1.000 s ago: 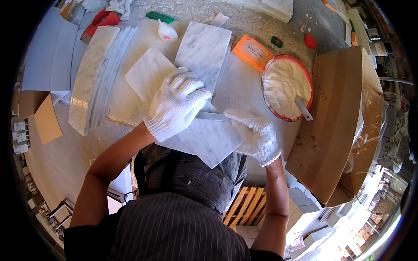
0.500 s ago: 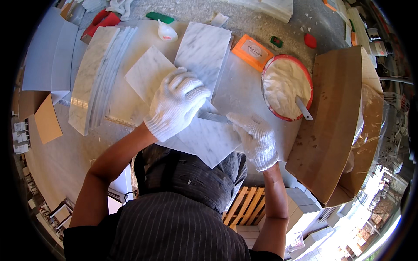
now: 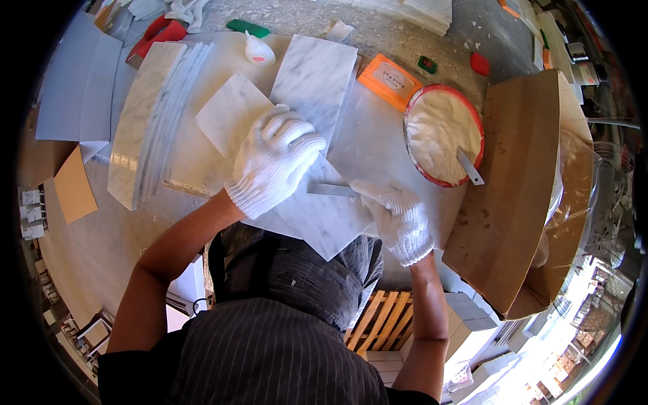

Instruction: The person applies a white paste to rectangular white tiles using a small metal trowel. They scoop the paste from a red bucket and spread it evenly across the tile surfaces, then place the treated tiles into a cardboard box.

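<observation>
A white-and-grey marble tile [image 3: 331,219] lies diagonally in front of me, overlapping another tile beneath. My left hand [image 3: 277,158], in a white knit glove, crosses its middle with bent fingers gripping it near the far edge. In my gloved right hand [image 3: 398,219] is a putty knife [image 3: 331,191]; its metal blade points left over the tile's near half, close to the surface. Glove fingers hide the knife's handle. Just beyond the left hand, a second marble tile [image 3: 314,74] rests on others.
Right of the tiles stands a red-rimmed tub of cream paste [image 3: 442,128] with a scraper [image 3: 470,167] in it. An orange hand pad [image 3: 390,82] and a white squeeze bottle [image 3: 259,50] sit farther back. Stacked tiles [image 3: 145,121] flank the left; an open cardboard box [image 3: 506,189], the right.
The putty knife's blade has shifted slightly toward me along the tile, and my right hand has turned a little with it. My left hand stays on the tile.
</observation>
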A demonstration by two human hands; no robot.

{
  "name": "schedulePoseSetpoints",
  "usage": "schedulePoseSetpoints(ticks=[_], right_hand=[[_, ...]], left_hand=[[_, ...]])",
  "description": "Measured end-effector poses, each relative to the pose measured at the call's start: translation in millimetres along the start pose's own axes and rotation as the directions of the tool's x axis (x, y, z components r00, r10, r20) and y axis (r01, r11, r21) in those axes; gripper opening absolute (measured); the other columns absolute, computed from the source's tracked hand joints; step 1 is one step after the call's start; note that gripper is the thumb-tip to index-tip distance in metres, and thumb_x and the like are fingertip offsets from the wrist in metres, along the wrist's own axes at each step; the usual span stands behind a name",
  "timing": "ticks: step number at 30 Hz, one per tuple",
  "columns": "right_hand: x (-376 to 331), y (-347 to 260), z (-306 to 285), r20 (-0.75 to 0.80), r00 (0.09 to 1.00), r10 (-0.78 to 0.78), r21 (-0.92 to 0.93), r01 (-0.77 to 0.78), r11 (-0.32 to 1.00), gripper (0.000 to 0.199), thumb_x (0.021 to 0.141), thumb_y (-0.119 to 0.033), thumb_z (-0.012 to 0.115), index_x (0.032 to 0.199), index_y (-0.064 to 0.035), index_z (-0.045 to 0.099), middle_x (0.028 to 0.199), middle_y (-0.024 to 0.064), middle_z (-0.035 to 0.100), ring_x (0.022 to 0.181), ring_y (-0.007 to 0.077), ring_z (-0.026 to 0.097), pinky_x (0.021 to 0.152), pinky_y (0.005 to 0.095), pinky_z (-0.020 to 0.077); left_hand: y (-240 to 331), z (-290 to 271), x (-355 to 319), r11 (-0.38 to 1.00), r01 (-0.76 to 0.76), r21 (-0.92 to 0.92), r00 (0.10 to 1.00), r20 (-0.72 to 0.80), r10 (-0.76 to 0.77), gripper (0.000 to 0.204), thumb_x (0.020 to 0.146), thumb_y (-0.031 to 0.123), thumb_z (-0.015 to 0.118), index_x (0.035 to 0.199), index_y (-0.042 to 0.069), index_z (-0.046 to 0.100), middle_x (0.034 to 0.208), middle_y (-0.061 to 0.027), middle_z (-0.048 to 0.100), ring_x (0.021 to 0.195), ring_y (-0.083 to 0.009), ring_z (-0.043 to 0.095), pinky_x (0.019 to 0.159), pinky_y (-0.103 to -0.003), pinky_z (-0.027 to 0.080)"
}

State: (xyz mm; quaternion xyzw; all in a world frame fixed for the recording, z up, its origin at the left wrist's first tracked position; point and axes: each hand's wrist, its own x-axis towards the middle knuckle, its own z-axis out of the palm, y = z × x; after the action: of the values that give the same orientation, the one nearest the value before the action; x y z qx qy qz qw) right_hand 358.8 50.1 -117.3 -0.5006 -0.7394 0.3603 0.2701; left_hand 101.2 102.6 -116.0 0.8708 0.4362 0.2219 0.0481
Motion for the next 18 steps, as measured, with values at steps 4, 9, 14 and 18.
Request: schedulePoseSetpoints(ticks=[4, 9, 14, 18], right_hand=[[20.1, 6.7, 11.7, -0.063, 0.994, -0.094, 0.168, 0.103, 0.980, 0.031, 0.082, -0.003, 0.068, 0.111, -0.0128, 0.074, 0.085, 0.0096, 0.068, 0.071, 0.0298, 0.065, 0.065, 0.0370, 0.0527], [5.7, 3.3, -4.0, 0.066, 0.996, -0.052, 0.184, 0.039, 0.982, 0.031, 0.082, -0.005, 0.069, 0.111, -0.0140, 0.074, 0.086, 0.0088, 0.068, 0.075, 0.0303, 0.066, 0.068, 0.0373, 0.0530], [15.8, 5.4, 0.3, 0.015, 0.994, -0.110, 0.107, 0.108, 0.988, 0.032, 0.081, -0.006, 0.071, 0.112, -0.0143, 0.074, 0.087, 0.0091, 0.068, 0.076, 0.0312, 0.065, 0.069, 0.0365, 0.0526], [23.8, 17.6, 7.6, -0.037, 0.984, -0.176, 0.145, 0.180, 0.973, 0.031, 0.083, -0.005, 0.070, 0.112, -0.0147, 0.074, 0.087, 0.0101, 0.067, 0.075, 0.0298, 0.065, 0.068, 0.0366, 0.0521]], left_hand=[[0.4, -3.3, 1.5, 0.998, -0.023, 0.054, 1.000, 0.001, 0.023, 0.019, 0.083, 0.018, 0.069, 0.101, 0.016, 0.068, 0.106, -0.0028, 0.061, 0.113, -0.0258, 0.056, 0.106, -0.045, 0.040], [-2.7, 0.2, -1.9, 1.000, -0.011, 0.024, 1.000, 0.006, 0.011, 0.019, 0.083, 0.019, 0.069, 0.101, 0.015, 0.068, 0.107, -0.0038, 0.060, 0.113, -0.0259, 0.056, 0.106, -0.045, 0.040], [0.5, -1.2, -0.5, 0.999, -0.016, 0.046, 1.000, -0.008, 0.017, 0.018, 0.084, 0.019, 0.069, 0.101, 0.015, 0.068, 0.107, -0.0039, 0.061, 0.113, -0.0261, 0.056, 0.106, -0.045, 0.040], [-0.8, 1.3, 1.6, 1.000, -0.020, -0.001, 1.000, 0.007, 0.020, 0.019, 0.082, 0.016, 0.069, 0.101, 0.013, 0.069, 0.106, -0.0050, 0.061, 0.113, -0.0282, 0.056, 0.107, -0.048, 0.040]])
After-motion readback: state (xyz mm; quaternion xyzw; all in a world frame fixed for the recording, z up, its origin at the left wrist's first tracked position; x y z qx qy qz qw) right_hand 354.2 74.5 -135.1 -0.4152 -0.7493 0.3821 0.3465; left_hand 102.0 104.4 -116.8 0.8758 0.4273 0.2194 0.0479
